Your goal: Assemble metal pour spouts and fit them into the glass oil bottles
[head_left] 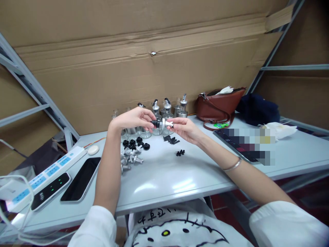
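Note:
Above the table, my left hand (137, 118) pinches a black ribbed stopper (156, 122). From the other side, my right hand (186, 128) grips a silver pour spout (167, 124) with closed fingertips. Stopper and spout meet end to end, lying roughly level between the hands. Below my left hand are several black round stoppers (133, 143) and a pile of silver spouts (131, 157). Small black flap pieces (171, 139) and tiny black caps (180, 153) lie in two groups below my right hand.
Glass bottles, several with pourers (167, 106), stand behind my hands. A brown handbag (218, 106) and dark cloth (258, 109) lie at back right, a tablet (233, 144) before them. On the left are a power strip (48, 175), a phone (81, 180) and a black-and-white device (50, 190).

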`<state>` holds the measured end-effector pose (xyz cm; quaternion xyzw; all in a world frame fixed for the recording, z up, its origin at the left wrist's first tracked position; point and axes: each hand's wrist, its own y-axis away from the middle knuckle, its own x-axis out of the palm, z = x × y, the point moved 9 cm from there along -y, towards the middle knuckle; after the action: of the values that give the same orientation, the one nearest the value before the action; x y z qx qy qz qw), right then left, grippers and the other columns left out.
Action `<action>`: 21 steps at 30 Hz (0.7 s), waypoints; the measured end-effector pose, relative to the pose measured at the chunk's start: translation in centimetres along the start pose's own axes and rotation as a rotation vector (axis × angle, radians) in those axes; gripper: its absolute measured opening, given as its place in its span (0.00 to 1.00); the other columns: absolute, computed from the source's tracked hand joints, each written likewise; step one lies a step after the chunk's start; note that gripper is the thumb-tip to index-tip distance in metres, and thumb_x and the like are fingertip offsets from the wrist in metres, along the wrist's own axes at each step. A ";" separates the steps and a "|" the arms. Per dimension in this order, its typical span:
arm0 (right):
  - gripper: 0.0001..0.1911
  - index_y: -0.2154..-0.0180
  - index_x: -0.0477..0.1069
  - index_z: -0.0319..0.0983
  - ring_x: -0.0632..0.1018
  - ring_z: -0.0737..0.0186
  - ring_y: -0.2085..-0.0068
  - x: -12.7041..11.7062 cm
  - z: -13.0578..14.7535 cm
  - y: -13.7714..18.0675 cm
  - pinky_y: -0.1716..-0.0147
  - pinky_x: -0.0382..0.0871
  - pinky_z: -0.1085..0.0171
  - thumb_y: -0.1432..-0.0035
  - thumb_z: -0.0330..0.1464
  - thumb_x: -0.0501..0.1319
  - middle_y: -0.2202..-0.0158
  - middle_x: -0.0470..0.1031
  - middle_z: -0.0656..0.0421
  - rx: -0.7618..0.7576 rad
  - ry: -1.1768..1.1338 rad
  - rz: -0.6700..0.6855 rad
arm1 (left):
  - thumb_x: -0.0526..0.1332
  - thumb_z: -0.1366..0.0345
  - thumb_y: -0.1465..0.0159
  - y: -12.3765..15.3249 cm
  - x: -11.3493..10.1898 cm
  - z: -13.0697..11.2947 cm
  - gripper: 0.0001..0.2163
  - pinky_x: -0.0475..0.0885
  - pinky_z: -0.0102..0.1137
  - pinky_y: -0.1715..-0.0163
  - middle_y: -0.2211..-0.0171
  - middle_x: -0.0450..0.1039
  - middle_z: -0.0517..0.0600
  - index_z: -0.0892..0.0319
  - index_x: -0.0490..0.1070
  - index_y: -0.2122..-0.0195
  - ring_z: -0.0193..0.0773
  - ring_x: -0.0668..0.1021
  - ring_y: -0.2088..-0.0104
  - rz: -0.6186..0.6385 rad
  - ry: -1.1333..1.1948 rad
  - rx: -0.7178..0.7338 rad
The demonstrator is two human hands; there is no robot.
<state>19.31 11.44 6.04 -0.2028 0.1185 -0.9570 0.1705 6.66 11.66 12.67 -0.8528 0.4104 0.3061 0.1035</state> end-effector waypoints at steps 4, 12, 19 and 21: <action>0.17 0.69 0.79 0.39 0.78 0.66 0.68 -0.1 0.1 0.0 0.57 0.72 0.62 0.67 0.34 0.75 0.72 0.79 0.60 -0.007 0.016 -0.015 | 0.65 0.67 0.48 0.0 -0.2 0.0 0.13 0.73 0.28 0.68 0.72 0.78 0.50 0.63 0.66 0.63 0.32 0.79 0.72 -0.017 0.010 -0.001; 0.17 0.70 0.79 0.40 0.79 0.66 0.69 0.3 0.3 0.1 0.58 0.73 0.62 0.67 0.34 0.76 0.72 0.79 0.60 -0.025 0.033 0.002 | 0.65 0.68 0.48 -0.1 0.0 -0.4 0.11 0.73 0.29 0.66 0.72 0.78 0.50 0.62 0.65 0.66 0.35 0.80 0.69 -0.022 -0.004 0.031; 0.18 0.70 0.80 0.40 0.80 0.66 0.70 0.3 0.4 0.1 0.60 0.74 0.62 0.69 0.34 0.76 0.70 0.80 0.59 -0.042 0.028 0.002 | 0.67 0.69 0.51 -0.5 0.3 0.1 0.12 0.73 0.28 0.69 0.74 0.78 0.49 0.62 0.66 0.69 0.36 0.80 0.71 -0.009 0.032 0.010; 0.18 0.70 0.80 0.39 0.80 0.66 0.70 0.5 0.4 0.2 0.61 0.75 0.63 0.69 0.33 0.77 0.69 0.80 0.58 -0.037 0.024 0.008 | 0.68 0.70 0.53 -0.4 0.1 -0.1 0.12 0.73 0.28 0.69 0.75 0.78 0.49 0.62 0.66 0.69 0.36 0.80 0.71 -0.023 0.041 0.016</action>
<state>19.13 11.03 6.45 -0.1940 0.1393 -0.9562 0.1692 7.06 11.79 12.61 -0.8626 0.4051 0.2841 0.1053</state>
